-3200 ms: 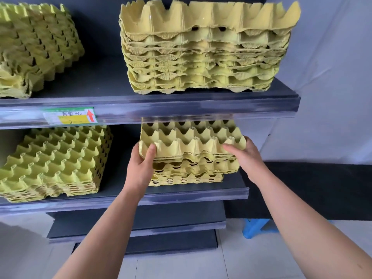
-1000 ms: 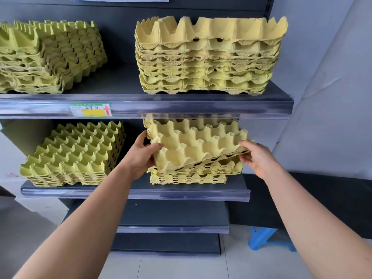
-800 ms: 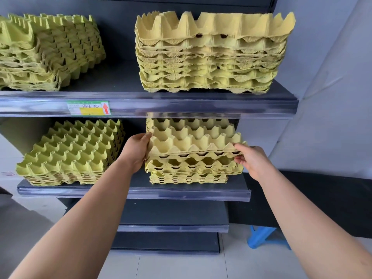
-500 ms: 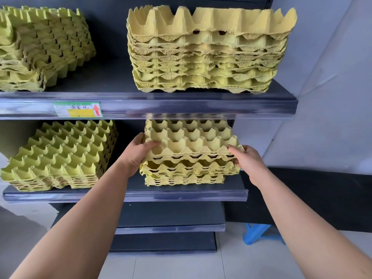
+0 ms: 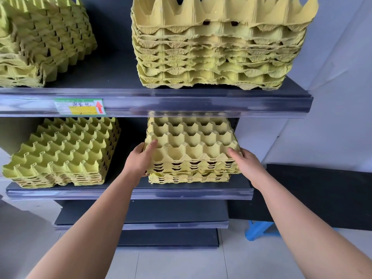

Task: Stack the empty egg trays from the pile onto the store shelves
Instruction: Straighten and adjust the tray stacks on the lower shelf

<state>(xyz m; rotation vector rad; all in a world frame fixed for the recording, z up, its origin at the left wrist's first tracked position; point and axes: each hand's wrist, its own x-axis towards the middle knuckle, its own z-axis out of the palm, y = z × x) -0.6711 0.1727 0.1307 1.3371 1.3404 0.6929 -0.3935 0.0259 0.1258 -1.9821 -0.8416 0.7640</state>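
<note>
Head view: two bare arms extended toward the middle shelf (image 5: 128,193); egg trays sat on two levels.
Left grip (image 5: 138,160): thumb lay across the top tray (image 5: 193,146); fingers curled round its left edge, holding it.
Right grip (image 5: 247,164): fingers curled over the tray's front right corner, holding it.
Top tray: it sat roughly level on the short stack (image 5: 189,177) at the right of the middle shelf; its front edge overhung the trays beneath.
Overhead: the upper shelf (image 5: 181,101) hung close above; its front lip hid the tray's back rows.
Neighbours: a left stack (image 5: 62,152) stood apart on the same shelf; a tall stack (image 5: 217,49) and a skewed stack (image 5: 42,39) sat above; a price label (image 5: 79,106) was on the lip.
Below: a lower shelf (image 5: 141,225); a blue stool (image 5: 259,230) on the floor to the right.
</note>
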